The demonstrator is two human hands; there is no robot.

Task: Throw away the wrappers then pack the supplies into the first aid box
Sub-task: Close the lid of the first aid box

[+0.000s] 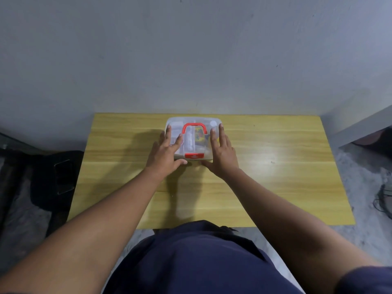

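At the far left of the frame, beside the table, a black bag or cloth heap (56,177) lies on the floor; I cannot tell exactly what it is. Next to it, filling the middle of the frame, stands a rectangular table with a yellow wood-grain top (275,187), pushed against a plain grey wall (191,49).

My left hand (164,154) reaches forward from the lower left, forearm bare. Its fingers are spread flat over the left part of the lid, and the thumb lies along the box's near left corner. The hand is released, pressing flat, not clenched around anything.

Between my hands, at the centre of the frame near the table's far edge, sits the translucent plastic first aid box (192,126), its lid closed. A red folding handle (194,127) lies flat on the lid, and a red latch (194,155) sits on the near side. Supplies show dimly through the plastic, including something yellow and patterned; I cannot make them out further.

My right hand (222,152) lies flat along the box's right edge, fingers extended and together, thumb pointing toward the latch. It too is released, not gripping.

At the bottom centre is my dark navy clothing (191,262). At the far right, dark cables (384,200) lie on the mottled grey floor.
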